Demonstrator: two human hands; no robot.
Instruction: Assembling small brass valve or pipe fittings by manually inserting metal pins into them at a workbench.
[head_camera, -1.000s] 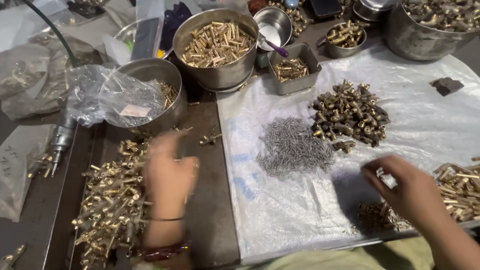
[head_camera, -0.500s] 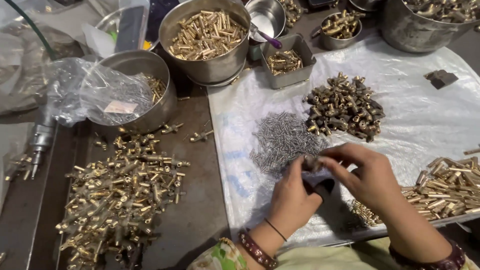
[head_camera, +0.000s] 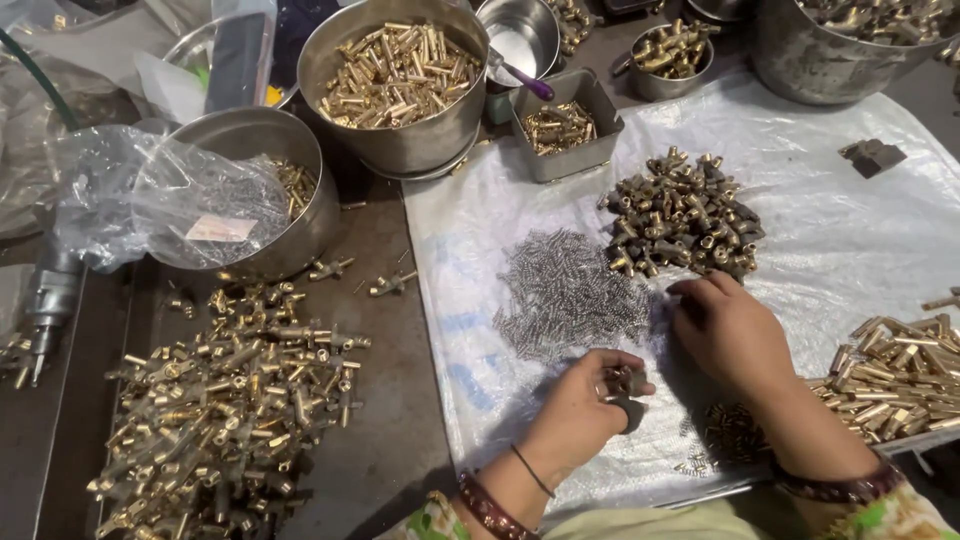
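My left hand (head_camera: 585, 405) rests on the white plastic sheet (head_camera: 850, 230) and is closed on a small dark brass fitting (head_camera: 628, 382) near the front edge. My right hand (head_camera: 725, 325) lies palm down beside it, fingertips touching the right edge of the heap of small steel springs (head_camera: 565, 290). Just beyond those fingers sits a pile of dark brass fittings (head_camera: 680, 212). Whether the right hand pinches a spring is hidden by the fingers.
A large heap of brass parts (head_camera: 225, 400) covers the dark bench at left. Steel bowls of brass pins (head_camera: 395, 75) and a bag-covered bowl (head_camera: 250, 185) stand behind. A square tin (head_camera: 565, 125) and more brass rods (head_camera: 900, 365) lie right.
My left hand came from the brass heap at left over to the sheet with a fitting. My right hand met it, then reached out to the springs.
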